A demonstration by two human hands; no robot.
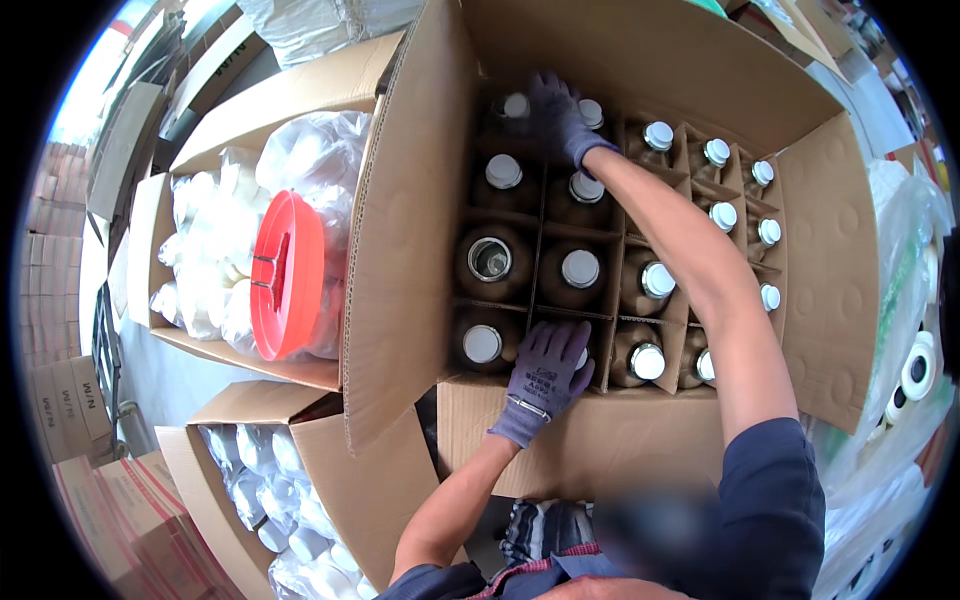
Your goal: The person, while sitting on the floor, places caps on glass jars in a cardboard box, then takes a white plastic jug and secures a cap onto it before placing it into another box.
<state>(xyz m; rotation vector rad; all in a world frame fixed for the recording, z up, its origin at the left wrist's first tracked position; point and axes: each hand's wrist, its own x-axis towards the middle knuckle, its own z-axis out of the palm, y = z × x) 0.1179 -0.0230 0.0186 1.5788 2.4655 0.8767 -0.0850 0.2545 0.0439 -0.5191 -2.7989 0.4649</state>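
Note:
Dark-brown bottles with white caps stand upright in a divided cardboard box (610, 440). In the near row, my left hand (545, 375), in a purple-grey glove, lies over a bottle, its fingers stretched out; part of a white cap (584, 357) shows beside them. Farther in, my right hand (562, 120), gloved alike, reaches into the far row with fingers extended between two capped bottles. What its fingertips touch is hidden. An uncapped bottle (490, 260) in the left column shows a shiny open mouth. Capped bottles (580, 268) stand around it.
The box's raised left flap (410, 230) stands beside a carton (250, 358) of bagged white pieces, with a red round plastic piece (287, 275) on top. Below it, another carton (335, 500) holds bagged white items. At right hangs clear plastic wrapping (900, 260).

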